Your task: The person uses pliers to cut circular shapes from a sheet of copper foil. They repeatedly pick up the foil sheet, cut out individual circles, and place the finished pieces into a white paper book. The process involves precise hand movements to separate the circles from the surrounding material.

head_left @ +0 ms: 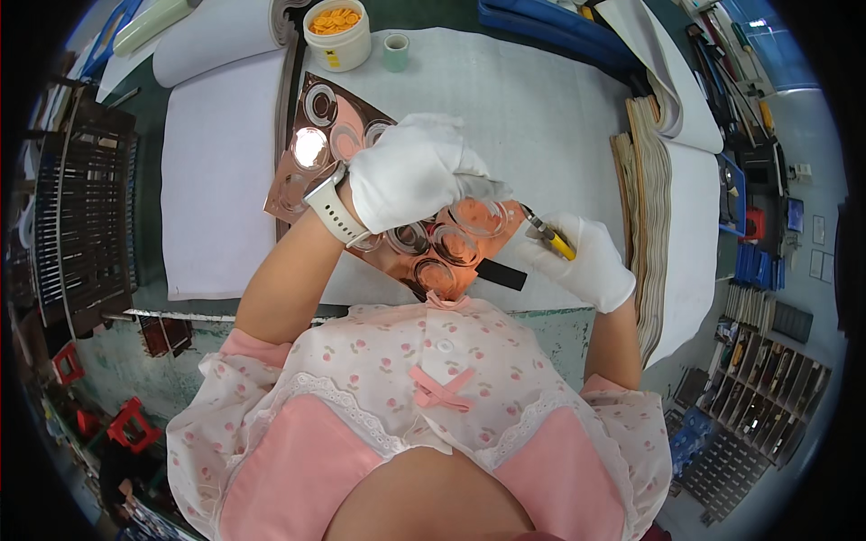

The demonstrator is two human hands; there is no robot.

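Observation:
Angled across the white work surface lies a shiny copper-coloured sheet marked with several ring shapes, its near corner by my chest. My left hand, white-gloved with a pale watch at the wrist, reaches over the sheet. Its fingers are bent together at the far right edge of the sheet and seem to grip it; the fingertips are partly hidden. In my right hand, also gloved, is a yellow and black pen-like knife, its tip close to the sheet's right corner. A short black strip lies beside the sheet's lower right edge.
A white tub of orange discs and a small green cylinder stand at the back. Large white paper lies to the left. Thick paper stacks line the right. A blue tray sits at the far edge.

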